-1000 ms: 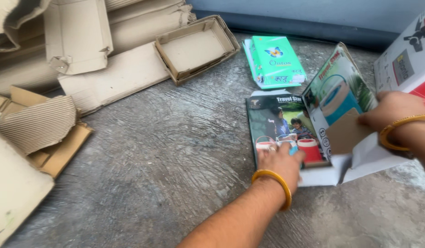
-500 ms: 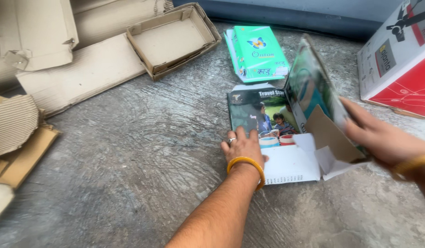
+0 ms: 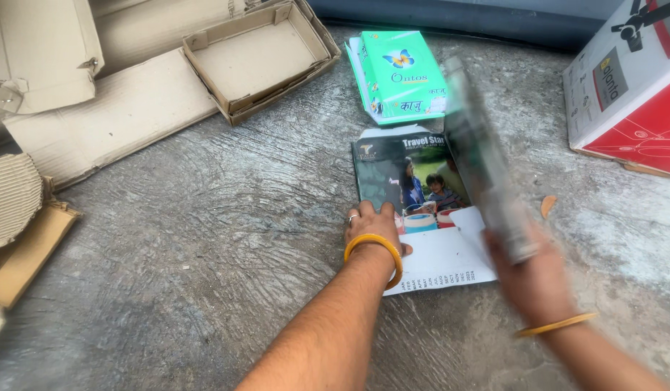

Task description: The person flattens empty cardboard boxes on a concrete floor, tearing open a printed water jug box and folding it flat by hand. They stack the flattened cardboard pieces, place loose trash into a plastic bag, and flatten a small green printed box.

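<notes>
Flattened printed cardboard packaging (image 3: 414,195), dark green with a photo panel and a white flap, lies on the grey concrete floor (image 3: 205,239) directly ahead of us, its long axis running from six toward twelve o'clock. Our left hand (image 3: 371,228) is the nearer one: it rests palm down with fingers spread on the lower left corner, pinning the sheet flat. Our right hand (image 3: 534,279), at about four o'clock from the sheet, is closed around the lower end of a hinged glossy panel (image 3: 483,166) of the same packaging, standing it on edge above the flat part; motion blur hides the exact finger placement. Both wrists carry yellow bangles.

At twelve o'clock beyond the sheet lies a bright green flat carton (image 3: 404,76). At two o'clock stands a red and white cardboard box (image 3: 632,94). At ten o'clock sits an open shallow brown cardboard tray (image 3: 259,58), with torn corrugated cardboard pieces (image 3: 67,116) farther toward nine.
</notes>
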Demonstrator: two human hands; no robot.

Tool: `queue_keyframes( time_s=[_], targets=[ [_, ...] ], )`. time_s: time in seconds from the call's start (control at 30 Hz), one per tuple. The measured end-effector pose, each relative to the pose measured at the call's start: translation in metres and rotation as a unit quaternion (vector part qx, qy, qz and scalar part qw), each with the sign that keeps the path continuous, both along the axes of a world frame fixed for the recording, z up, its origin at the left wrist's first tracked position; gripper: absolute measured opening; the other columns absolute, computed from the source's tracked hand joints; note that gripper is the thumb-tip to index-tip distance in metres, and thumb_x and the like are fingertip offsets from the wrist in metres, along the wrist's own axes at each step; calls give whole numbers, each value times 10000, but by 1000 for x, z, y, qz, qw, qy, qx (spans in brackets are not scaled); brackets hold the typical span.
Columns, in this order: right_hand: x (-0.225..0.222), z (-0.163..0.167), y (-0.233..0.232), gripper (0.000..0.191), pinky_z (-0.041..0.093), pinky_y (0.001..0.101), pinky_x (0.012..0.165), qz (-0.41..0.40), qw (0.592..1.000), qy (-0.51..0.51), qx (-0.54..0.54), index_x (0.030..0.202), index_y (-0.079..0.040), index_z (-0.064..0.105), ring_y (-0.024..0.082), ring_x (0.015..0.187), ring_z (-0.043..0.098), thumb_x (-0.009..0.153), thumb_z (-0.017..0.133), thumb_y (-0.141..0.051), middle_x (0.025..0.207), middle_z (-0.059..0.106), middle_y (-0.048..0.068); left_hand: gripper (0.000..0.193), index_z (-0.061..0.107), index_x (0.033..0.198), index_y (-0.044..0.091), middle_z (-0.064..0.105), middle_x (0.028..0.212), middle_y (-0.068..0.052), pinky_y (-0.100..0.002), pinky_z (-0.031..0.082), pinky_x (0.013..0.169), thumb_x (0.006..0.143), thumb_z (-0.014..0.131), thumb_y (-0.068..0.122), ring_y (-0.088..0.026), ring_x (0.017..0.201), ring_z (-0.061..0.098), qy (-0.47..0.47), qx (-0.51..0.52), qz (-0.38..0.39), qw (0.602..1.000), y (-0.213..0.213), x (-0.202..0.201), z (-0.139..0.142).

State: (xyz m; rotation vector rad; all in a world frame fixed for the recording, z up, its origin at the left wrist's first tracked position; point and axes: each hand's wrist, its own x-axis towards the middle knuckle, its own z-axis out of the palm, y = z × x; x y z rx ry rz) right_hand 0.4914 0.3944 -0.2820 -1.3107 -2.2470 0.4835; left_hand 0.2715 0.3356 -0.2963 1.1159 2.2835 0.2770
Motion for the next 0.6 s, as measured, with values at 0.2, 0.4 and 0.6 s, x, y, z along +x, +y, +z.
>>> queue_keyframes(
  time_s=[0.2, 0.4, 0.6],
  targets=[
    [-48, -38, -35, 839, 380, 471, 1165, 159, 954, -130, 219, 1552, -114, 350, 317, 1450, 465, 752, 528, 67, 1586, 456, 138, 578, 652, 1263, 136, 648, 1319, -125, -421, 484, 1112, 741, 869, 253, -338, 1314, 555, -88, 226, 86, 966, -9, -27, -51],
    [-59, -51, -35, 1238, 203, 613, 1114, 192, 952, -181, 156, 1545, -119, 296, 300, 1477, 266, 520, 789, -607, 1602, 310, 119, 592, 541, 1295, 52, 661, 1291, -163, -391, 526, 973, 902, 780, 426, -275, 1163, 652, -418, 218, 368, 801, -25, -15, -44],
    [-57, -47, -28, 1422, 175, 668, 1109, 231, 944, -193, 132, 1552, -114, 285, 377, 1511, 218, 430, 891, -745, 1641, 266, 164, 538, 648, 1229, -105, 733, 1134, -256, -475, 624, 584, 823, 804, 211, -344, 893, 739, -612, 169, 351, 688, -18, -11, -14]
  ],
)
